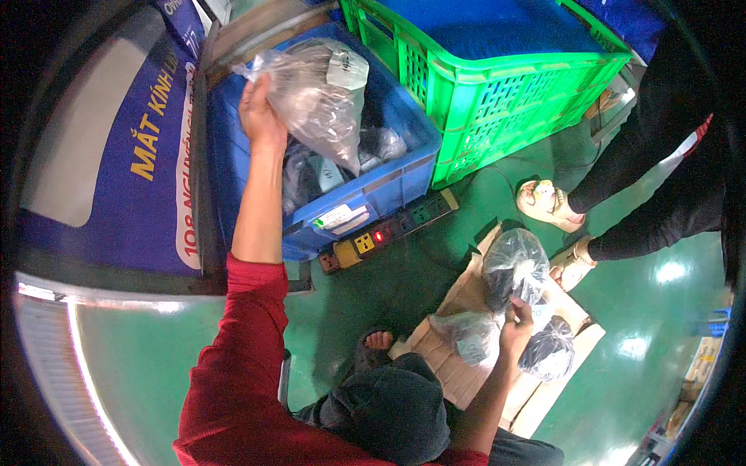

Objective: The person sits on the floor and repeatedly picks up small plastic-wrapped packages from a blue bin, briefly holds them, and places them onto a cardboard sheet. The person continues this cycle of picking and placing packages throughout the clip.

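My left hand (263,116) is closed on the gathered side of a clear plastic bag (322,101) with a white paper label. The bag is raised over a blue plastic crate (400,177), in which other labelled bags with dark contents lie. Lower right, my right hand (516,330) has its fingers bent together at the lower edge of a tied clear bag (509,268) with dark contents, gripping it. Beside that hand, a pale labelled bag (472,339) and another dark-filled bag (549,349) rest on flattened cardboard (447,369).
A bright green crate (513,105) stands right of the blue one. A power strip (388,233) with a red light lies before them on the green floor. Another person's sandalled feet (548,203) stand beside the cardboard. A printed blue banner (148,101) hangs at left.
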Motion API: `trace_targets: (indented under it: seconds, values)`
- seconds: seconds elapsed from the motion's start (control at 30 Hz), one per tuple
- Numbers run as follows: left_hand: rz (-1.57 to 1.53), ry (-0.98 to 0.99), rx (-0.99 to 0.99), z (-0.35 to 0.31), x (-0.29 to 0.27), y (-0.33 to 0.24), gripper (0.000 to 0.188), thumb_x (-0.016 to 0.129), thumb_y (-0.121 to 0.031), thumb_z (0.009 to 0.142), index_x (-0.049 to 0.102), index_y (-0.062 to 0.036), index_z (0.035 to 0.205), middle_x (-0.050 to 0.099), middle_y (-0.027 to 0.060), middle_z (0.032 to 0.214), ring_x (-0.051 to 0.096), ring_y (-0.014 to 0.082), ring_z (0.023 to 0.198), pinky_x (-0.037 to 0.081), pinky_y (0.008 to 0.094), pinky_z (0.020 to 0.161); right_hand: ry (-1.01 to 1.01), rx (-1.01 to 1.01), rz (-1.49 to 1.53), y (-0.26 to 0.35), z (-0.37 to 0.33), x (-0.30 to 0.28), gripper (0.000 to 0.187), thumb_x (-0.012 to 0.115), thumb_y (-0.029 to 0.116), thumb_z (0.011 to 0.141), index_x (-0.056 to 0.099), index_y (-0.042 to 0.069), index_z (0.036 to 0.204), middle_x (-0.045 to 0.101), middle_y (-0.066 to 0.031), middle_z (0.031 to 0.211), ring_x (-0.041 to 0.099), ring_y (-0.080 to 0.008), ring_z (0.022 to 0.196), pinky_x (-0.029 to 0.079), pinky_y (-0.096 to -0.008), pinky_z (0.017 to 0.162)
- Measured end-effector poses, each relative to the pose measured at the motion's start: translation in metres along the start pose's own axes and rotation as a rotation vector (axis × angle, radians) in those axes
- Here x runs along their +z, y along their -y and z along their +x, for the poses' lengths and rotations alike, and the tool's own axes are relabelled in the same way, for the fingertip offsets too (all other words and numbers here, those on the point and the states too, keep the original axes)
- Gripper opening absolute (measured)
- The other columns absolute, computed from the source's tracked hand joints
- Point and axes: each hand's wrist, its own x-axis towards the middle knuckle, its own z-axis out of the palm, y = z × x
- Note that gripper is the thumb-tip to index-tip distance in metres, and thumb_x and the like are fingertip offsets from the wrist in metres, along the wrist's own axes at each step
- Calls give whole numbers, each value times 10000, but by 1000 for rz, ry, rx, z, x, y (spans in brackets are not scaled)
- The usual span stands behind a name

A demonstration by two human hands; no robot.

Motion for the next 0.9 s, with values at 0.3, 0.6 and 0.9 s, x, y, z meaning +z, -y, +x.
trace_targets:
  seconds: [0.3,0.6,0.9]
  values:
    - [-262,172,-359,-95,68,-95,338,504,-232,825,510,13,1058,572,131,998,563,238,893,443,340,816,716,-3,990,143,-24,48,714,593,457,752,330,27,1259,425,-173,1195,448,-289,1086,390,-414,890]
    - [-76,485,-895,-248,127,-20,310,470,-236,838,526,-17,1050,573,69,971,546,155,888,428,269,784,423,57,1513,70,-37,6,762,685,490,631,413,84,1215,504,-75,1158,477,-253,1072,389,-429,919]
    - [29,919,-1206,-363,186,60,405,415,-291,894,419,-22,1198,504,78,1135,488,153,1027,377,285,880,52,44,1592,-42,-46,-65,530,666,207,712,451,33,1165,529,-90,1122,502,-246,1039,386,-393,923]
